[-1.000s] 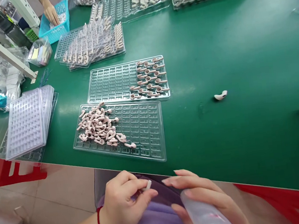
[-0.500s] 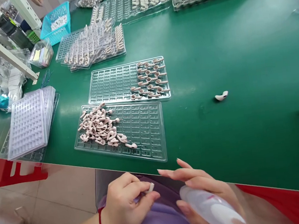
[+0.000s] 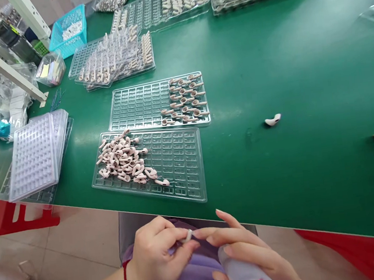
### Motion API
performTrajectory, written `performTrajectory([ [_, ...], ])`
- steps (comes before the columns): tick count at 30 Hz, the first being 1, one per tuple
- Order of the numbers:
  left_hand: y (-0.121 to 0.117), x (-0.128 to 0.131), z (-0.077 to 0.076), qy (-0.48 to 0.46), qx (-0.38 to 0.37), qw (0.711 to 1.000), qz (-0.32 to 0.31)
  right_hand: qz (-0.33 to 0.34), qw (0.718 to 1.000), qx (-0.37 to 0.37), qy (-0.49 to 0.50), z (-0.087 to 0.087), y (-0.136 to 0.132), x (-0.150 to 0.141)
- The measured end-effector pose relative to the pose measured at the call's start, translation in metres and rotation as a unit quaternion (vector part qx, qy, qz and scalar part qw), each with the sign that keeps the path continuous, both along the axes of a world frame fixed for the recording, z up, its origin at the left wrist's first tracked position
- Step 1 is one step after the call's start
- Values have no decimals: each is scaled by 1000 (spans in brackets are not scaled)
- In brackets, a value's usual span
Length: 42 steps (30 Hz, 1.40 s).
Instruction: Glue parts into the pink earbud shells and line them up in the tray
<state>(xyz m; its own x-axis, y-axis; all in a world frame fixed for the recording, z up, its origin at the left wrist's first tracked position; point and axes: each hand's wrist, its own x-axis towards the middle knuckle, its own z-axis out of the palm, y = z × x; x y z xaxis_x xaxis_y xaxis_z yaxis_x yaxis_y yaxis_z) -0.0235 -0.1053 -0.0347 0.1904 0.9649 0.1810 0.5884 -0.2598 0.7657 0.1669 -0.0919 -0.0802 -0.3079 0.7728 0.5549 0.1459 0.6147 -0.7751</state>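
Observation:
My left hand [image 3: 161, 258] pinches a small white earbud shell [image 3: 188, 235] between thumb and forefinger, above my lap; most of the shell is hidden by the fingers. In my right hand [image 3: 255, 248] is a translucent plastic squeeze bottle [image 3: 244, 272], gripped against the palm and tilted. The right forefinger stretches out to the tip of the shell. On the table in front, a clear tray [image 3: 190, 166] bears a heap of earbud shells [image 3: 122, 160]. Behind it, a second clear tray [image 3: 139, 105] has shells [image 3: 185, 98] set in rows at its right end.
A single earbud shell [image 3: 273, 120] lies on the green table [image 3: 283, 67] to the right. Stacked white trays [image 3: 35, 156] stand at the left, below a metal post. Filled trays [image 3: 114, 58], a blue basket [image 3: 68, 30] and a clear box [image 3: 50, 69] sit farther back.
My right hand has moved left with the squeeze bottle, and its forefinger has come up to the shell. My left hand has stayed in place. The view has shifted slightly.

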Motion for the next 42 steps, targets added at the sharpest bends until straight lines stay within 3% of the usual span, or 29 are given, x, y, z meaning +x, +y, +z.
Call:
performTrajectory([
  [7, -1, -1, -2, 1, -14, 1000, -3, 16, 995, 75, -57, -2, 2, 2],
  [13, 5, -3, 1, 5, -3, 1000, 5, -42, 996, 72, -45, 0, 8, 8],
  [19, 4, 2, 3, 7, -26, 1000, -7, 47, 990, 85, -102, -11, 1, 8],
  [23, 15, -1, 9, -16, -8, 999, -27, -24, 994, 84, -64, -10, 19, 12],
  [26, 55, -12, 21, -9, 44, 997, -55, -112, 989, 94, -23, -4, 37, 21],
  [29, 124, -26, 32, 49, 74, 994, -61, -212, 971, 82, -76, -5, 47, 31],
  [31, 176, -31, 35, 129, 68, 989, -24, -263, 953, 70, -135, -9, 49, 35],
  [35, 258, -27, 32, 185, 64, 981, -12, -299, 933, 75, -184, -17, 47, 37],
  [38, 288, -17, 24, 218, 52, 974, -15, -306, 934, 56, -177, -17, 47, 38],
  [42, 305, -9, 15, 252, 32, 967, -27, -305, 936, 54, -165, -16, 47, 39],
])
